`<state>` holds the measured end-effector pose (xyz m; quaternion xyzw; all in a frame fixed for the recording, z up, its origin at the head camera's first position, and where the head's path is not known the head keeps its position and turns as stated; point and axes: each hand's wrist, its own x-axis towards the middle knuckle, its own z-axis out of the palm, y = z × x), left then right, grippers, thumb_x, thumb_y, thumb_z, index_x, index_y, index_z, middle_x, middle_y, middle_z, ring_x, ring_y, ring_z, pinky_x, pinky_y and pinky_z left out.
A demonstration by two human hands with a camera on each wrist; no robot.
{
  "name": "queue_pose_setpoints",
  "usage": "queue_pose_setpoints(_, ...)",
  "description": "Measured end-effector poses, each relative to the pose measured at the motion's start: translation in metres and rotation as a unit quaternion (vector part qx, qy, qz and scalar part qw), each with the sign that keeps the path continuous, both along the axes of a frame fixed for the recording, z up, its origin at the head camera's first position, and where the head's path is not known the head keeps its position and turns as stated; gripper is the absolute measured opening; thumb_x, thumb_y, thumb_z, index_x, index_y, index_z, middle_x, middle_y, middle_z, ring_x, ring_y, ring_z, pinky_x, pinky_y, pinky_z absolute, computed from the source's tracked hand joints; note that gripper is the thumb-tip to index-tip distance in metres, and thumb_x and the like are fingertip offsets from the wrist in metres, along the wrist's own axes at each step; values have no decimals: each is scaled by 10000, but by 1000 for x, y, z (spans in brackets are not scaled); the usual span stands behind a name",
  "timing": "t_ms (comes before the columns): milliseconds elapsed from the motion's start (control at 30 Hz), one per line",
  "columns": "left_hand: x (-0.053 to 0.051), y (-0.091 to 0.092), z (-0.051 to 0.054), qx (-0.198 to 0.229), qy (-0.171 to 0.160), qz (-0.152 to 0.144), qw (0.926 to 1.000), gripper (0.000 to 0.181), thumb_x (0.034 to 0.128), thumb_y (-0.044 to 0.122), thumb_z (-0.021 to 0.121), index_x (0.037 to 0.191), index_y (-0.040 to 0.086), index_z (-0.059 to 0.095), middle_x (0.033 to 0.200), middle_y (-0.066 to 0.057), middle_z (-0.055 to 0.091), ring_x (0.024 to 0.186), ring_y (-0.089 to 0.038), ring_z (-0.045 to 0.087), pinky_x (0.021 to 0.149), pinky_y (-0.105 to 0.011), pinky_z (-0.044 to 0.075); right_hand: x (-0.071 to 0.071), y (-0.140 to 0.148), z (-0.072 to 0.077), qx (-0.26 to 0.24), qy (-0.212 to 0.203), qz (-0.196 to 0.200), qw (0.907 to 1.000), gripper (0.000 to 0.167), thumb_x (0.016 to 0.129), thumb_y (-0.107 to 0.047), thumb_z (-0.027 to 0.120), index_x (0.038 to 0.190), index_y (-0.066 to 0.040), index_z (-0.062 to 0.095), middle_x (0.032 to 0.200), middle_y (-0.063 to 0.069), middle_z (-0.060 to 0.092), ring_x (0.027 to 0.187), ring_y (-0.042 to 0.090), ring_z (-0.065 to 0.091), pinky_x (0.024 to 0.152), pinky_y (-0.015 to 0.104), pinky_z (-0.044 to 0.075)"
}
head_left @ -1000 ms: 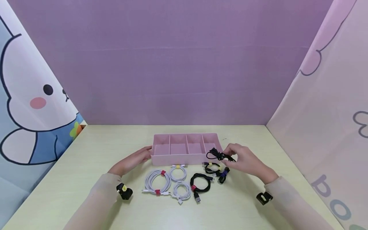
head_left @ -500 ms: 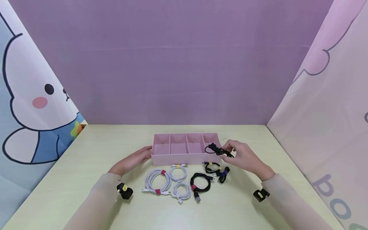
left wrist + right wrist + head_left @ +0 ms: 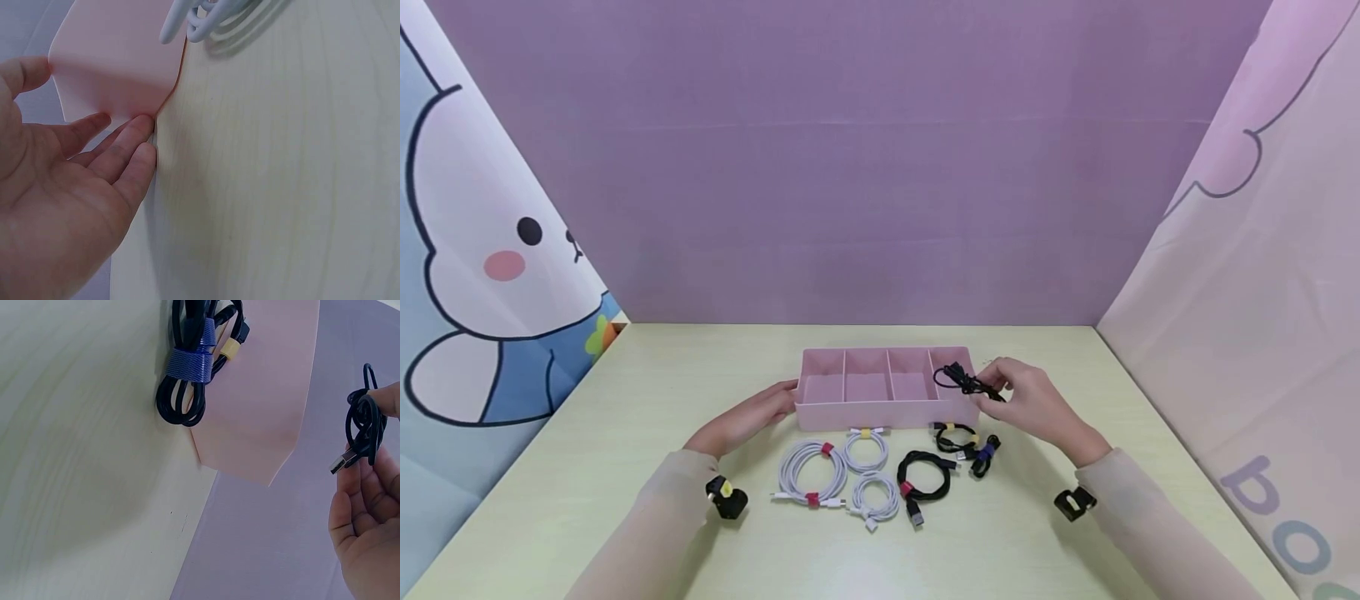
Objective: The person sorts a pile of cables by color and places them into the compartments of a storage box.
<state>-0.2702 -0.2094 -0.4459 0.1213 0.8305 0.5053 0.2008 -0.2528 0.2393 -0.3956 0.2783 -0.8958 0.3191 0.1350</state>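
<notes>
My right hand [image 3: 1033, 410] pinches a bundled black USB cable [image 3: 958, 380] above the right end of a pink box [image 3: 868, 415] with four-sided, divided compartments. In the right wrist view, the metal USB plug [image 3: 341, 462] sticks out of that bundle below the thumb. My left hand [image 3: 748, 419] rests against the box's left end. In the left wrist view, its thumb and fingertips [image 3: 145, 123] touch the end wall [image 3: 119, 87], fingers only slightly bent. Right of the box's front lie a black cable with a yellow tie [image 3: 953, 438] and one with a purple tie [image 3: 986, 457].
In front of the box lie white coiled cables: a large one with red ties [image 3: 812, 475], one with a yellow tie [image 3: 866, 451] and a small one [image 3: 875, 497]. Beside them lies a black coil with a red tie [image 3: 923, 477]. A purple backdrop [image 3: 865, 167] rises behind the table.
My right hand has moved slightly up, away from me and to the left, carrying the black USB cable over the box's right end. My left hand stays at the box's left end.
</notes>
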Motion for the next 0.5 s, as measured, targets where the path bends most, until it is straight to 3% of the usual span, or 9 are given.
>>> queue_pose_setpoints(233,-1,0,0,-57,-45,16,10000,642,1046,434,411,1600,154,247,1622,-49,285,1470,-285,280,1198,-517,197,-7,-5,0,-32,-106,-242,9996,170,859,-177,792,996,-123,707,871,-78,660,817,109,606,766,417,535)
queue_pose_setpoints(500,0,1,1,-103,-40,79,9999,668,1037,479,419,1598,155,255,1620,-57,293,1466,-295,292,1195,-536,193,-13,-8,-1,-37,-35,-478,9988,177,866,-195,784,996,-100,712,867,-49,658,796,126,598,717,397,543)
